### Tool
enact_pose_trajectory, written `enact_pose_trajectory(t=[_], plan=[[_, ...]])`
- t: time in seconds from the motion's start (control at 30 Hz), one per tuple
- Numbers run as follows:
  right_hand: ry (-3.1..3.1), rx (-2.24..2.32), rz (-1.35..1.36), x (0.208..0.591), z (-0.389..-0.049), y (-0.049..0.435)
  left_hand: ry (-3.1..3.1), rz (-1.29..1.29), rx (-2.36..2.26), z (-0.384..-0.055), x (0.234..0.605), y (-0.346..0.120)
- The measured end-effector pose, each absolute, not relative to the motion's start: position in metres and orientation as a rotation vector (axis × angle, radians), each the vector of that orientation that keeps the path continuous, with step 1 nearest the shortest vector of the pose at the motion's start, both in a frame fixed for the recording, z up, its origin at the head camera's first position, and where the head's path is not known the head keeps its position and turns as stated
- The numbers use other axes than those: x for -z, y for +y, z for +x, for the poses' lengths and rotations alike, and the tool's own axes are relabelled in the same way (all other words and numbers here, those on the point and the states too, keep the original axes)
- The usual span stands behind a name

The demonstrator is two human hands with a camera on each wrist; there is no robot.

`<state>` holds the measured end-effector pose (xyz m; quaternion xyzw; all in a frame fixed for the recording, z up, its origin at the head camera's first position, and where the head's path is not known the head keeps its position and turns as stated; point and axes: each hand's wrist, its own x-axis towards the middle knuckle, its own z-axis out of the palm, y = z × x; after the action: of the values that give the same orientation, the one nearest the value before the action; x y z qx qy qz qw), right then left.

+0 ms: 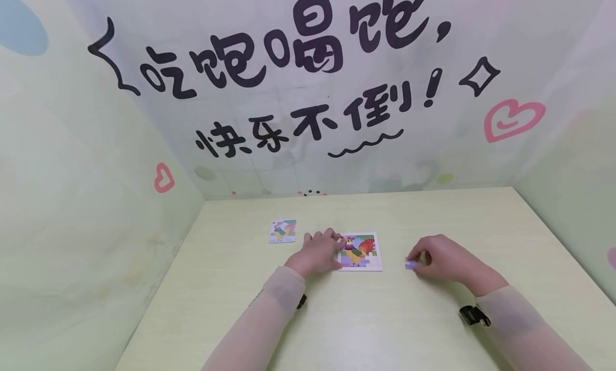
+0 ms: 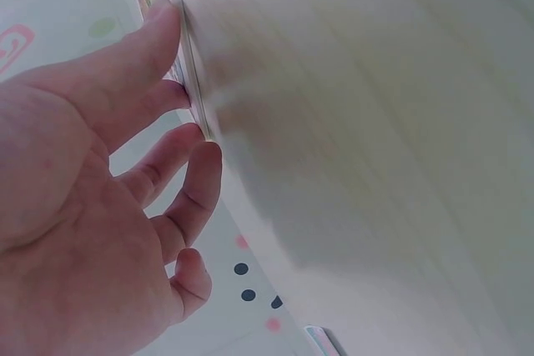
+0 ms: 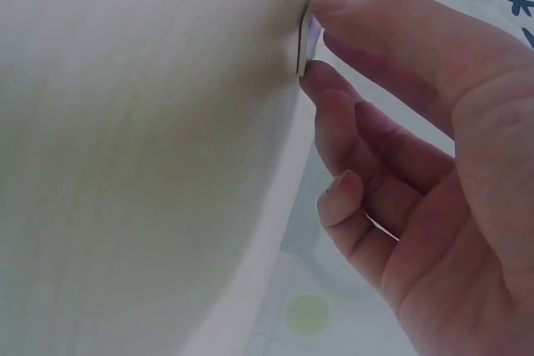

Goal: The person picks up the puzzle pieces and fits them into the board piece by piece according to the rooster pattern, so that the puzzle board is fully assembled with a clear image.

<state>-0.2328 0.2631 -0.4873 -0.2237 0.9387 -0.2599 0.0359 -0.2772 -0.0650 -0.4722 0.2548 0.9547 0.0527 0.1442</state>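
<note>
A jigsaw puzzle board with a white border and a rooster picture lies flat on the table; a gap shows at its lower right. My left hand rests at its left edge, thumb and index finger touching it and the other fingers spread loosely. In the left wrist view, the thumb of the left hand lies on the board's edge. To the right of the board, my right hand pinches a small purplish puzzle piece between thumb and fingers. The right wrist view shows the piece tilted up at the table surface.
A small rooster picture card lies on the pale wooden table, left of the board and farther back. Printed cloth walls enclose the table at the back and both sides. Each wrist carries a black device.
</note>
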Motion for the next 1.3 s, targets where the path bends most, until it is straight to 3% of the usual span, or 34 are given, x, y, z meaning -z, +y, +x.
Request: enact_pose_trajectory(t=[1.3], plan=[[2.960, 0.796, -0.761, 0.486, -0.244, 0.232, 2.762, 0.733, -0.090, -0.278, 0.476, -0.063]])
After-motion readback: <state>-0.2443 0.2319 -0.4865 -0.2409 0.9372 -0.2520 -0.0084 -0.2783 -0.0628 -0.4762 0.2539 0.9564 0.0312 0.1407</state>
